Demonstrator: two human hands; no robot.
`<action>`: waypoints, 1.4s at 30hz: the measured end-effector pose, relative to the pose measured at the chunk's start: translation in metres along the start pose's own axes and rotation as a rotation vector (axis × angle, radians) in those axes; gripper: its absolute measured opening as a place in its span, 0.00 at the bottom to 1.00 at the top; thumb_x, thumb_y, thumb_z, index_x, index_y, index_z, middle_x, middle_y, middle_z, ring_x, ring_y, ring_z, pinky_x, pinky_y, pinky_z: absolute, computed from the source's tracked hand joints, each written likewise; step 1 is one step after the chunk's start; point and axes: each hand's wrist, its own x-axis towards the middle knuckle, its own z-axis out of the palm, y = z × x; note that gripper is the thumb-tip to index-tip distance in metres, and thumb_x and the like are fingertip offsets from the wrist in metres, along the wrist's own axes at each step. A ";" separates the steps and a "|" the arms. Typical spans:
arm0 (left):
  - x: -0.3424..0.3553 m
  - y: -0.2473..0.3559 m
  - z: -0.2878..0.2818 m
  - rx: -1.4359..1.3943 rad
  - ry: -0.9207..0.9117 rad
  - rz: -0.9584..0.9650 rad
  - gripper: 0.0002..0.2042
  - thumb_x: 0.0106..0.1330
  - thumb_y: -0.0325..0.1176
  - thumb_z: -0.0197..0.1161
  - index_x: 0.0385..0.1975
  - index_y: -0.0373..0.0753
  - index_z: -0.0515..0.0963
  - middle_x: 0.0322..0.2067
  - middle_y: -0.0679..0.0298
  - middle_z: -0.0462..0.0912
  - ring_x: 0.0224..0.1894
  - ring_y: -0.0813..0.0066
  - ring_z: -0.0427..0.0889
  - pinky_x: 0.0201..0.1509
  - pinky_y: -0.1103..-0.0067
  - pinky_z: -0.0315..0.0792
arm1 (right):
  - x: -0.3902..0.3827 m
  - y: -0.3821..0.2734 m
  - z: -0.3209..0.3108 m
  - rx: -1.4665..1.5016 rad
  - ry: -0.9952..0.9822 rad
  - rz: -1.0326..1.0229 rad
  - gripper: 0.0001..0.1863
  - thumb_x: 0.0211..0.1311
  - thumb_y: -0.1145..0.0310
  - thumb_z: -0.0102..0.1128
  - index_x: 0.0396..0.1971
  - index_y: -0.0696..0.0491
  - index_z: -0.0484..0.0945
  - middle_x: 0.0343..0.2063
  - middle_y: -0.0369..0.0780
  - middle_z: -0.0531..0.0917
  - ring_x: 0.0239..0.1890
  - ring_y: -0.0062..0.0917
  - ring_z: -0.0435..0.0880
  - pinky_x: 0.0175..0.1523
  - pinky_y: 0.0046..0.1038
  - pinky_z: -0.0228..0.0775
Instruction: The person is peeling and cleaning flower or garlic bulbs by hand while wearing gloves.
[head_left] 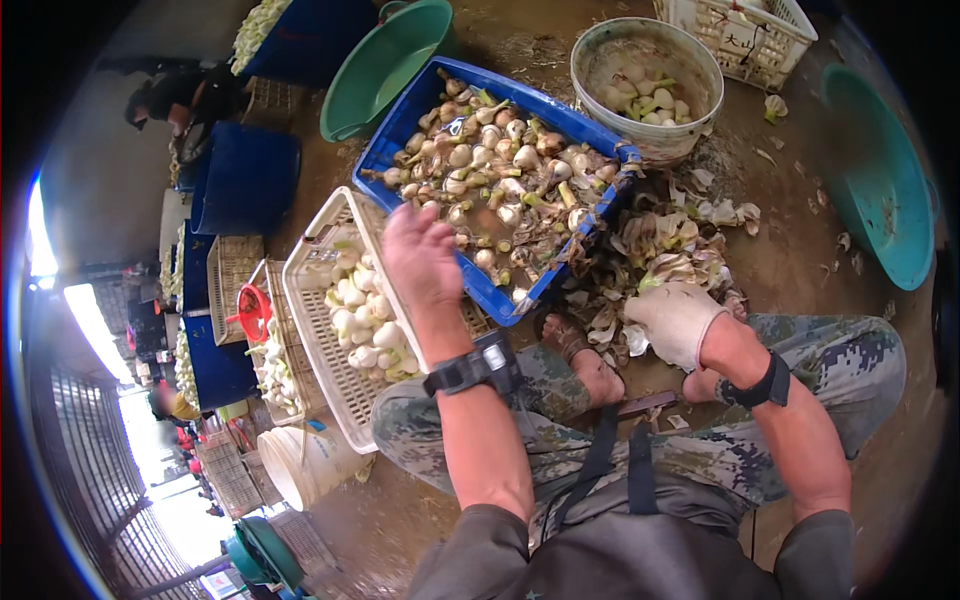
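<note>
My bare left hand is over the near-left rim of a blue tub, fingers loosely apart and slightly blurred, with nothing seen in them. The tub holds many untrimmed garlic bulbs with stalks and roots. Just left of that hand stands a cream plastic crate with peeled white garlic bulbs inside. My right hand wears a pale glove and is curled closed above a heap of garlic skins near my feet. Whatever it grips is hidden by the glove.
A white bucket with garlic stands beyond the tub. Green basins lie at far left and right. A white crate is at the back. At left are blue bins, a red strainer and a tipped pail.
</note>
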 end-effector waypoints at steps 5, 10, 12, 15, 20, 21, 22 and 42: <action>0.037 -0.103 0.005 1.270 -0.293 0.166 0.18 0.63 0.40 0.59 0.43 0.30 0.76 0.33 0.48 0.83 0.35 0.54 0.82 0.41 0.66 0.74 | 0.004 -0.013 -0.012 0.083 0.023 0.059 0.12 0.59 0.61 0.55 0.33 0.53 0.80 0.34 0.47 0.84 0.40 0.43 0.83 0.45 0.41 0.74; 0.048 -0.157 0.000 1.552 -0.464 0.516 0.16 0.59 0.42 0.61 0.37 0.33 0.78 0.29 0.44 0.80 0.37 0.47 0.80 0.44 0.62 0.71 | 0.001 -0.005 -0.007 0.112 0.000 0.063 0.15 0.61 0.59 0.54 0.33 0.56 0.82 0.34 0.49 0.84 0.40 0.43 0.84 0.44 0.41 0.75; 0.046 -0.162 -0.002 1.524 -0.480 0.453 0.15 0.59 0.42 0.61 0.31 0.33 0.76 0.28 0.45 0.81 0.35 0.48 0.80 0.41 0.62 0.72 | 0.000 -0.001 -0.005 0.147 -0.002 0.061 0.16 0.61 0.59 0.54 0.33 0.56 0.82 0.35 0.49 0.84 0.40 0.43 0.84 0.45 0.40 0.75; 0.040 -0.156 -0.008 1.520 -0.408 0.439 0.13 0.59 0.39 0.62 0.30 0.33 0.75 0.26 0.48 0.80 0.31 0.51 0.80 0.38 0.63 0.73 | 0.002 -0.003 -0.005 0.127 -0.006 0.066 0.15 0.61 0.60 0.54 0.35 0.56 0.81 0.36 0.49 0.84 0.40 0.43 0.84 0.45 0.40 0.75; 0.020 -0.109 -0.003 0.721 -0.291 -0.081 0.03 0.63 0.26 0.61 0.33 0.36 0.75 0.26 0.68 0.78 0.22 0.80 0.76 0.28 0.84 0.73 | 0.013 -0.003 0.001 0.325 0.247 0.256 0.14 0.63 0.62 0.53 0.39 0.58 0.78 0.38 0.49 0.83 0.42 0.46 0.82 0.48 0.42 0.73; 0.013 -0.097 0.004 0.640 -0.345 -0.140 0.04 0.64 0.26 0.61 0.35 0.36 0.75 0.27 0.66 0.79 0.23 0.79 0.77 0.29 0.83 0.74 | 0.016 0.000 -0.003 0.423 0.263 0.290 0.15 0.65 0.64 0.52 0.43 0.59 0.77 0.41 0.51 0.82 0.44 0.46 0.81 0.49 0.43 0.72; 0.005 -0.086 0.012 0.558 -0.401 -0.200 0.04 0.64 0.26 0.60 0.37 0.36 0.74 0.28 0.65 0.79 0.25 0.78 0.77 0.30 0.83 0.75 | 0.019 0.004 0.000 0.420 0.269 0.289 0.15 0.65 0.64 0.52 0.43 0.59 0.77 0.41 0.51 0.82 0.44 0.46 0.81 0.49 0.43 0.72; -0.126 -0.021 0.046 0.852 -0.811 -0.213 0.26 0.64 0.34 0.66 0.60 0.33 0.68 0.38 0.63 0.81 0.38 0.80 0.77 0.43 0.81 0.73 | 0.003 -0.013 -0.014 1.065 0.640 0.064 0.17 0.67 0.66 0.56 0.49 0.61 0.77 0.42 0.40 0.83 0.42 0.21 0.81 0.49 0.23 0.73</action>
